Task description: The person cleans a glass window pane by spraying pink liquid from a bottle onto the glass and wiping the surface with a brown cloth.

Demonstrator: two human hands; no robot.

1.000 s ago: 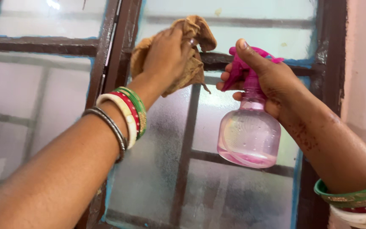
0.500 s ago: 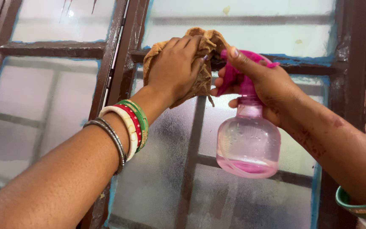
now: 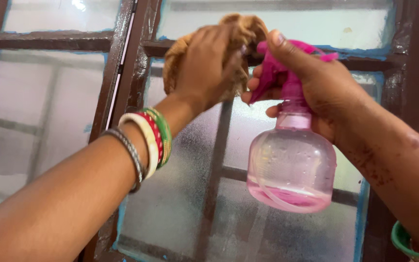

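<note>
My left hand (image 3: 209,63) grips a crumpled brown cloth (image 3: 248,26) and presses it against the frosted window pane (image 3: 185,194), near a dark horizontal bar of the frame. Several coloured bangles ring that wrist. My right hand (image 3: 316,82) holds a spray bottle (image 3: 292,170) by its pink trigger head, fingers wrapped on the trigger. The clear round bottle has a little pink liquid at the bottom. The two hands almost touch in front of the glass.
A dark brown window frame (image 3: 122,73) with a vertical post splits the frosted panes; blue paint traces edge the glass. Another pane (image 3: 35,111) lies to the left. A pale wall strip runs at the far right.
Both hands have come closer to the camera and to each other. The cloth has shifted slightly right along the bar; the bottle stays upright in my right hand.
</note>
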